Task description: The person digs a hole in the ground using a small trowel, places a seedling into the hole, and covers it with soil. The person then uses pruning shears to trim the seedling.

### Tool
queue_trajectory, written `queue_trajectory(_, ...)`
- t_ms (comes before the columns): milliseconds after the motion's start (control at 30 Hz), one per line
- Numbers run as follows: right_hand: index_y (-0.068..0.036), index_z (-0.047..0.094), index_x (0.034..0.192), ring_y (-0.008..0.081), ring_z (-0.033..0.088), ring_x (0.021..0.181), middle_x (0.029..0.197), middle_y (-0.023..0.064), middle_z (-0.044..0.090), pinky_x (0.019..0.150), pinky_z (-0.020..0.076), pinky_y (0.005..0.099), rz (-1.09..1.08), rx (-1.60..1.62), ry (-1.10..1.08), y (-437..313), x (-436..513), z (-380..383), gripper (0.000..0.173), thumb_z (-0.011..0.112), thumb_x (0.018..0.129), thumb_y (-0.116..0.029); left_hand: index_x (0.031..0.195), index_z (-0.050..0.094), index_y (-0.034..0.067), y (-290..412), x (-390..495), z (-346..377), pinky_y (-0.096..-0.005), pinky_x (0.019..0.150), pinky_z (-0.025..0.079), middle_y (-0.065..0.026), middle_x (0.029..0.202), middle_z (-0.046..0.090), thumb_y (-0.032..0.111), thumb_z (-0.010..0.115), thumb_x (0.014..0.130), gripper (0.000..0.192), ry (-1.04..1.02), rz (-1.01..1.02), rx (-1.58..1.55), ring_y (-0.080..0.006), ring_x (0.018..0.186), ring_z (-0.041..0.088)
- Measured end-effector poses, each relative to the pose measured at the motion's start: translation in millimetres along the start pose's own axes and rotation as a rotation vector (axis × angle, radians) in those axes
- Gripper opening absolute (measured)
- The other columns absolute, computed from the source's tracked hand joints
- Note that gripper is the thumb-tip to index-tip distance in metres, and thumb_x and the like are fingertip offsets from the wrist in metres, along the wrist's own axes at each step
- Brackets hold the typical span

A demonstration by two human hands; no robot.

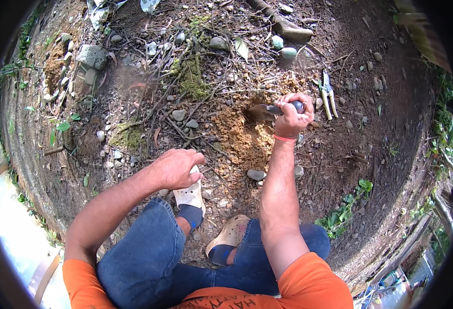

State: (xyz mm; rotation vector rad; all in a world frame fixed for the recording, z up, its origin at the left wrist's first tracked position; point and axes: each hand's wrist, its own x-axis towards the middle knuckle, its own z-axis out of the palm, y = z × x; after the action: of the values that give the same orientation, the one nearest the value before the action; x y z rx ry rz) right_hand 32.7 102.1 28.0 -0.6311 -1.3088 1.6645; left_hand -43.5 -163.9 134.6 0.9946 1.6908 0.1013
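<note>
My right hand grips the dark handle of a hand trowel. Its metal blade points left into a small hole, and the tip is hidden in shadow and soil. Loose yellow-brown soil is heaped left of the hole and spread below it. Over my pale clog hangs my left hand, holding nothing, its fingers bent and somewhat apart. A pair of pruning shears with pale handles lies on the ground just right of my right hand.
Twigs and a mossy clump lie beyond the soil heap. A grey stone block sits at upper left, and a thick root or branch at the top. A grey stone rests below the heap. Green leafy vine grows at right.
</note>
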Motion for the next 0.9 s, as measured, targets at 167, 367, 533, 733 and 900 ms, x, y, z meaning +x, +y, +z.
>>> queue_trajectory(167,-0.003,0.055,0.081,0.0127,0.056,0.057,0.068,0.0059,0.057,0.055,0.0509,0.0270,0.068,-0.066,-0.287,11.4,30.1,-2.3,0.014,0.054,0.068,0.003,0.125,0.060,0.004,7.0,8.1,-2.0,-0.0466,0.101,0.048,-0.0169,0.120,0.064,0.031,0.063,0.092,0.042,-0.017,0.013,0.020,-0.0334,0.115,0.062)
queue_trajectory(367,-0.004,0.056,0.077,0.0185,0.051,0.048,0.062,0.0069,0.053,0.048,0.0459,0.0332,0.738,0.172,-0.434,49.1,100.0,10.6,0.009,0.054,0.069,-0.003,0.125,0.060,0.005,10.3,5.2,-3.3,-0.0467,0.101,0.048,-0.0167,0.120,0.064,0.031,0.062,0.092,0.042,-0.008,0.022,0.048,-0.0335,0.116,0.061)
queue_trajectory(533,-0.002,0.055,0.075,0.0164,0.050,0.048,0.061,0.0063,0.052,0.047,0.0440,0.0313,0.690,0.243,-0.549,41.9,82.9,14.8,0.010,0.054,0.066,-0.002,0.122,0.061,0.005,6.8,-1.2,4.8,-0.0455,0.101,0.048,-0.0167,0.117,0.065,0.025,0.064,0.088,0.039,0.049,0.025,0.000,-0.0336,0.114,0.061)
queue_trajectory(733,-0.001,0.052,0.080,0.0168,0.050,0.054,0.064,0.0081,0.052,0.053,0.0473,0.0334,0.403,0.274,-0.490,-49.7,52.7,-6.1,0.014,0.055,0.066,-0.001,0.123,0.060,0.005,-4.7,-9.7,19.2,-0.0458,0.101,0.048,-0.0168,0.117,0.065,0.026,0.063,0.089,0.040,0.031,-0.008,-0.031,-0.0335,0.115,0.061)
queue_trajectory(900,-0.001,0.052,0.082,0.0156,0.051,0.056,0.064,0.0081,0.052,0.056,0.0485,0.0308,0.167,0.222,-0.513,-50.8,54.3,9.5,0.014,0.054,0.068,0.002,0.125,0.060,0.005,-3.2,-8.0,15.3,-0.0471,0.101,0.048,-0.0164,0.120,0.064,0.030,0.062,0.091,0.042,0.004,-0.021,0.006,-0.0327,0.116,0.062)
